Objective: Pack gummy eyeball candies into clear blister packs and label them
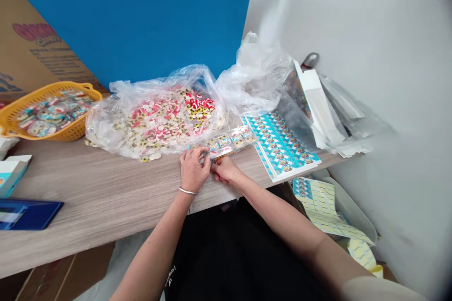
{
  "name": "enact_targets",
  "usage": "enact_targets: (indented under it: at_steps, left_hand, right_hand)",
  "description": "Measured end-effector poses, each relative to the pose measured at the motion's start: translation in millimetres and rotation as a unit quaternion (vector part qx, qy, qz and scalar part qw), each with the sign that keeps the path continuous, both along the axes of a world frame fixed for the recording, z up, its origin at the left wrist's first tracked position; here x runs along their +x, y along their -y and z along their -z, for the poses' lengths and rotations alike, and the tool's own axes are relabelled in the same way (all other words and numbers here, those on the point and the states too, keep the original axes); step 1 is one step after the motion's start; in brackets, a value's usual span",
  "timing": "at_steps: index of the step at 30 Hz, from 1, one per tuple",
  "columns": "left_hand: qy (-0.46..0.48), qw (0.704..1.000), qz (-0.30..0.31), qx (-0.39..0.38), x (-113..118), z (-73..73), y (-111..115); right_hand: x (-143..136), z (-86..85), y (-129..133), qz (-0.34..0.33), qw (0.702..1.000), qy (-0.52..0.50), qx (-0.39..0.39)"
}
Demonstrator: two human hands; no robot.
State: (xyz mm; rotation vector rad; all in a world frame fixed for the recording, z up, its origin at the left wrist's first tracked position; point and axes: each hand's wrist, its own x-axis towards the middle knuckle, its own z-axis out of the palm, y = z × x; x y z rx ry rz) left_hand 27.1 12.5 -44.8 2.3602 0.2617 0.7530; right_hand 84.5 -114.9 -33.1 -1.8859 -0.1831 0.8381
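A clear plastic strip (231, 142) with several small printed compartments lies slantwise near the front of the table. My left hand (193, 169), with a bangle at its wrist, has its fingers bent over the strip's left end, thumb and fingertips close together. Beside it, my right hand (226, 170) is closed at the strip's near edge; its fingertips are partly hidden, and what they pinch is too small to tell. Just behind the strip, an open clear bag (100, 124) holds many small red, white and yellow-green candy-like pieces (169, 113), some spilled on the table.
Blue printed sticker sheets (282, 143) lie to the right. Beyond them are crumpled plastic (252, 75) and white cartons (314, 99). At left stand a yellow basket (67, 135) of small packs and a blue case (35, 214). Used label sheets (325, 202) hang in a bin below.
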Motion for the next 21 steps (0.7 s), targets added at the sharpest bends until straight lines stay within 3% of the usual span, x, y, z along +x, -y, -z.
enact_targets:
  at_steps: [3,5,6,9,12,14,17,19,21]
  left_hand:
    - [-0.002,0.994,0.004,-0.106,3,-3.0,-5]
    - [0.011,0.986,0.019,-0.164,3,-3.5,-10]
    - [0.021,0.983,0.021,-0.181,3,-3.0,-12]
    - [0.068,0.971,-0.017,-0.228,0,0.5,-15]
    - [0.102,0.953,-0.086,-0.271,-6,5.8,-15]
    - [0.094,0.943,-0.109,-0.300,-13,8.7,-13]
    - [0.038,0.931,-0.108,-0.345,-28,11.6,-10]
    - [-0.021,0.913,-0.138,-0.383,-38,14.0,-10]
    - [-0.064,0.905,-0.125,-0.403,-43,18.1,-12]
  right_hand:
    - [0,-20.5,24,-0.015,0.995,0.101,-0.010]
    - [10,-38.1,43,-0.029,0.973,0.227,-0.029]
    - [19,-46.8,50,-0.050,0.949,0.308,-0.047]
    - [57,-65.5,55,-0.172,0.840,0.494,-0.142]
    - [88,-68.3,47,-0.281,0.792,0.488,-0.237]
    - [89,-63.8,47,-0.295,0.782,0.476,-0.273]
    - [60,-56.3,61,-0.291,0.781,0.470,-0.290]
    - [32,-52.7,68,-0.317,0.792,0.460,-0.248]
    - [13,-48.7,69,-0.320,0.814,0.457,-0.166]
